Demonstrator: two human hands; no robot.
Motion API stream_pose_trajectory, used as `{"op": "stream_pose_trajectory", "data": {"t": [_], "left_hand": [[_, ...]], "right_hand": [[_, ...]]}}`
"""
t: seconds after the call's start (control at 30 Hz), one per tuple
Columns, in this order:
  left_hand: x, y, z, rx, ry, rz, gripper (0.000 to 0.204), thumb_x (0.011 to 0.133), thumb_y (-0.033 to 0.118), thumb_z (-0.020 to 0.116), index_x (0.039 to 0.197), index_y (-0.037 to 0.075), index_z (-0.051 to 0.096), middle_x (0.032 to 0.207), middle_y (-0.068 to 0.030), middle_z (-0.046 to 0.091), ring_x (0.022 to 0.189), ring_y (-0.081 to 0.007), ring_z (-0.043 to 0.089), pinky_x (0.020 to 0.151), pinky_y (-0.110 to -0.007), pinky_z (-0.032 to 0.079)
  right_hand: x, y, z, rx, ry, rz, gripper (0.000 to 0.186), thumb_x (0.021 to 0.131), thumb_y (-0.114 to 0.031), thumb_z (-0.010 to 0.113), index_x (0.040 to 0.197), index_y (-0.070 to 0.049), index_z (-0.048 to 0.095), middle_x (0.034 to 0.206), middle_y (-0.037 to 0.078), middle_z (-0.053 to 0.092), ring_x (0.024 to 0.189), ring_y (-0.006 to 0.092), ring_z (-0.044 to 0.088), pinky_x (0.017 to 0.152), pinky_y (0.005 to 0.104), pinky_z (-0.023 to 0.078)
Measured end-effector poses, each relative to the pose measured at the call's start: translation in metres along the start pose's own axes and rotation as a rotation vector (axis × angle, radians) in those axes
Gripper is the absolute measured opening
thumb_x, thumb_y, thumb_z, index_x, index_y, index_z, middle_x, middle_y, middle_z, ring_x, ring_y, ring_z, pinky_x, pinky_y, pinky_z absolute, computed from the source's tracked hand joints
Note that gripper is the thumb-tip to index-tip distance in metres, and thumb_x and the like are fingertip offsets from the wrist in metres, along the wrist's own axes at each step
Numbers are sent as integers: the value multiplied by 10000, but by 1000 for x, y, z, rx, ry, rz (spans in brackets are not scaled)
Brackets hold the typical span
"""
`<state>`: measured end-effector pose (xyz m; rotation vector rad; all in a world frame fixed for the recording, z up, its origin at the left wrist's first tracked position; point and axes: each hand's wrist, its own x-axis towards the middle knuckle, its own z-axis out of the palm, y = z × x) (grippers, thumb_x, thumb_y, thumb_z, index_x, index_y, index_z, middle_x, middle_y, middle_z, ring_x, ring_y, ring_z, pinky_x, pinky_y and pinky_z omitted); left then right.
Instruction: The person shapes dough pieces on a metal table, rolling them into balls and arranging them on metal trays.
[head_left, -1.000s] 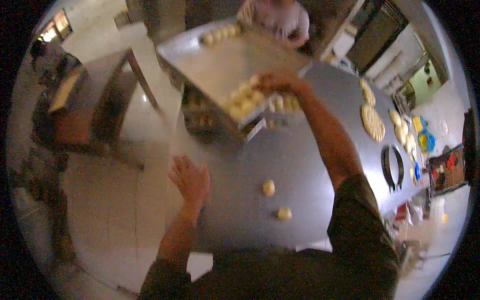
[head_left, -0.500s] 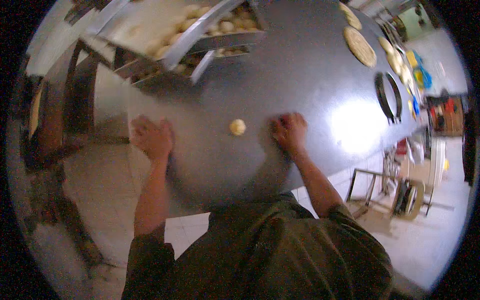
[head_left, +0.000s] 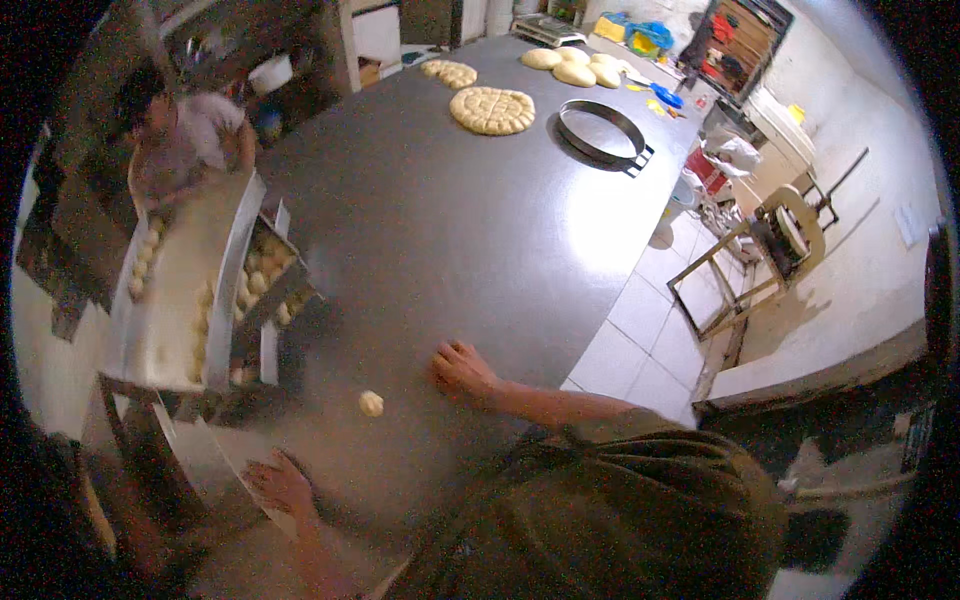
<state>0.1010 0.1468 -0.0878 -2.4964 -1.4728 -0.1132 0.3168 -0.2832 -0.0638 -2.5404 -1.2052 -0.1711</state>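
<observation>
A small, pale dough ball lies alone on the grey metal worktable, between my two hands and touching neither. My left hand rests at the table's left edge, fingers apart and nothing in it. On the tabletop to the right of the ball is my right hand, fingers loosely bent and a little apart, with nothing seen in it.
At left, stacked trays hold rows of dough balls; a person stands behind them. Farther up the table lie a scored round dough, a metal ring and several smooth dough rounds. A chair-like frame stands right.
My view has swung to the right, so the trays, ball and hands appear farther left and lower. The dough ball still lies between my hands, untouched.
</observation>
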Motion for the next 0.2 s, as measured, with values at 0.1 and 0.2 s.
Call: {"op": "stream_pose_trajectory", "data": {"t": [0.1,0.2], "left_hand": [[-10,13,-77,-6,-198,-87,852,1043,647,338,1622,30,240,1679,-212,242,1515,-431,297,1185,-642,235],[-19,4,-84,71,-346,-84,898,1026,684,331,1637,43,185,1698,-195,193,1545,-421,221,1189,-661,202]], "right_hand": [[-30,46,-15,82,-22,193,299,897,-302,691,1105,-97,627,1137,151,614,1123,340,557,1012,479,434],[21,58,-24,47,8,430,384,911,-376,699,1162,-95,629,1188,174,615,1223,377,535,1083,487,404]]}}
